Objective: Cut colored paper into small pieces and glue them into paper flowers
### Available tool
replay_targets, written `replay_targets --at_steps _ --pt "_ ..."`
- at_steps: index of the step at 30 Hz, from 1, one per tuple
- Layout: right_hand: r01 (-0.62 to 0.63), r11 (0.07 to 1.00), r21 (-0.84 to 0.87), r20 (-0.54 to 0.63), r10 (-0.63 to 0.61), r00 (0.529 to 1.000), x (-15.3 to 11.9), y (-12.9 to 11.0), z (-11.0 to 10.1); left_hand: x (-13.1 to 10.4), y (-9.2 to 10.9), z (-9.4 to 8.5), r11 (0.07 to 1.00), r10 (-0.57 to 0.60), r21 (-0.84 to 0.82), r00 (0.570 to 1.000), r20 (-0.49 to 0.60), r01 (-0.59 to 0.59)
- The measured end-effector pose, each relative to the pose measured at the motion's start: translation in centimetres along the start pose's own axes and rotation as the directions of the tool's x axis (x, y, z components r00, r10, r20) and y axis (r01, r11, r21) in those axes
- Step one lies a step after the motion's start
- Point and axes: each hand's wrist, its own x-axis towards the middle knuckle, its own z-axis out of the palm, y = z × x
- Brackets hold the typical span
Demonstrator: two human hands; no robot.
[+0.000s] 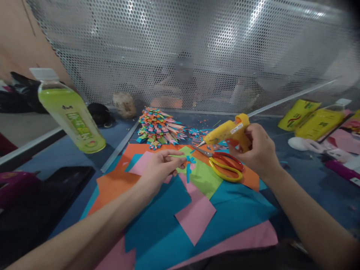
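In my right hand (260,150) is a yellow hot glue gun (225,133), its nozzle pointing left and down. My left hand (164,165) pinches a small blue fringed paper piece (191,160) with a bit of pink on it, just left of and below the nozzle. Under the glue gun, scissors (226,170) with red and yellow handles lie on the sheets. Overlapping coloured sheets in blue (160,217), pink (197,217), orange (118,183) and green (208,180) spread beneath both hands.
Behind the sheets stands a heap of fringed paper pieces (159,127). A drink bottle (70,112) is at left, near a dark flat object (56,198). Yellow packs (315,120) and a purple tool (341,172) lie right. A perforated metal panel (157,48) closes off the back.
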Motion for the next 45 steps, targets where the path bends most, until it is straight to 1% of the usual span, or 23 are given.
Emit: replay_targets --at_steps 4,7,9,13,15,20,23,28,29,32,34,37,40,45 --pt "0.169 0.985 0.046 -0.008 -0.169 0.986 -0.67 -1.22 -0.31 0.33 -0.37 -0.22 1.000 0.017 -0.008 1.000 -0.006 -0.017" --pt "0.237 0.969 0.075 0.038 -0.240 0.970 -0.82 -1.38 -0.35 0.49 -0.59 -0.32 1.000 0.012 0.006 1.000 -0.004 -0.012" --pt "0.276 0.958 0.080 0.044 -0.280 0.959 -0.87 -1.31 -0.29 0.59 -0.72 -0.38 1.000 0.016 0.015 1.000 -0.005 -0.016" --pt "0.381 0.921 0.082 -0.015 -0.381 0.924 -0.92 -1.18 -0.18 0.81 -0.96 -0.56 0.999 0.036 0.033 0.999 -0.007 -0.036" --pt "0.417 0.905 0.082 -0.026 -0.416 0.909 -0.89 -1.20 -0.21 0.83 -0.98 -0.63 0.998 0.036 0.051 0.999 -0.015 -0.035" --pt "0.413 0.909 0.059 0.039 -0.416 0.909 -0.85 -1.29 -0.38 0.65 -0.74 -0.67 0.996 0.044 0.082 0.999 -0.025 -0.042" --pt "0.420 0.906 0.058 0.041 -0.423 0.905 -0.94 -1.20 -0.34 0.65 -0.75 -0.71 0.997 0.046 0.066 0.999 -0.021 -0.044" --pt "0.389 0.919 0.060 0.046 -0.392 0.919 -1.01 -0.99 -0.17 0.78 -0.91 -0.76 0.997 0.046 0.061 0.999 -0.020 -0.045" --pt "0.405 0.912 0.057 0.033 -0.407 0.913 -0.97 -0.97 -0.17 0.81 -0.91 -0.76 0.997 0.045 0.060 0.999 -0.025 -0.044" --pt "0.493 0.869 0.033 -0.022 -0.493 0.870 -0.80 -0.90 -0.19 0.89 -0.89 -0.75 0.997 0.042 0.060 0.999 -0.034 -0.040" --pt "0.526 0.850 0.013 -0.049 -0.525 0.850 -0.70 -0.85 -0.21 0.95 -0.89 -0.78 0.998 0.038 0.061 0.999 -0.037 -0.036" --pt "0.527 0.850 -0.003 -0.057 -0.527 0.848 -0.62 -0.79 -0.23 0.95 -0.89 -0.80 0.997 0.039 0.072 0.999 -0.033 -0.037" --pt "0.531 0.848 0.005 -0.041 -0.530 0.847 -0.65 -0.82 -0.23 0.82 -0.82 -0.72 0.994 0.049 0.094 0.998 -0.030 -0.046" --pt "0.510 0.860 0.016 -0.013 -0.510 0.860 -0.81 -1.12 -0.14 0.74 -0.77 -0.60 0.994 0.029 0.102 1.000 -0.009 -0.028"
